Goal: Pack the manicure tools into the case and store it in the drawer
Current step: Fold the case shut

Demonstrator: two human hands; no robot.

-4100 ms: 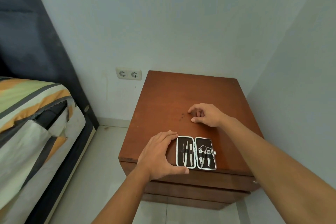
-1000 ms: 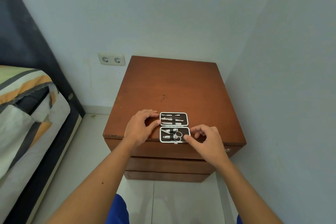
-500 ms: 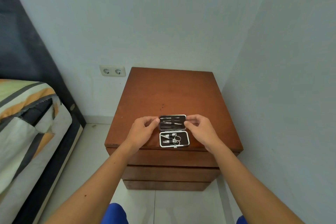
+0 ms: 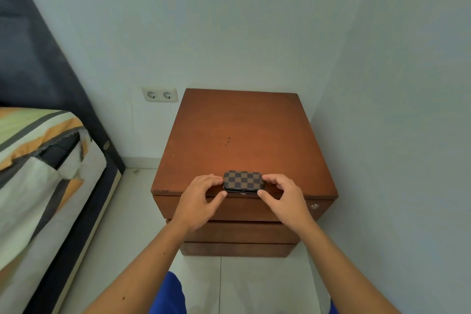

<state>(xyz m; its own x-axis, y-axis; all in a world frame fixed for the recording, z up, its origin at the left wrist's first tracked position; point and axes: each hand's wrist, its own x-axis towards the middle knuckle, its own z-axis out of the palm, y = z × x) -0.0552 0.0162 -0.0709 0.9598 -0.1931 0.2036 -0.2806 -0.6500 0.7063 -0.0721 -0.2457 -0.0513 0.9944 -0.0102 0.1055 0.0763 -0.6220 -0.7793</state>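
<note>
- Head view: left hand grips the case at its 9 o'clock end, fingers curled on the top edge and thumb against the front edge.
- Right hand grips the 3 o'clock end the same way, fingers over the top and thumb at the front corner.
- Case lies closed and flat at the front edge of the nightstand, at 6 o'clock on its top; the tools inside are hidden.
- A small metal clasp at the case's front edge is too small to make out clearly.
- Case cover is a brown and dark checkerboard, a rounded rectangle with a thin bright rim.
- Nightstand is reddish-brown wood with a smooth top bearing a few dark specks near the middle.
- Top drawer is closed and partly covered by both hands; a small round metal fitting sits at its 3 o'clock end.
- Two lower drawer fronts show beneath, in shadow.
- Double socket sits on the pale wall at 10 o'clock from the nightstand.
- Bed with striped green, orange and grey bedding is cut off at the picture's 9 o'clock edge, against a dark headboard.
- Floor is pale tile.
- Blue clothing shows at 6 o'clock, cut off by the frame.
</note>
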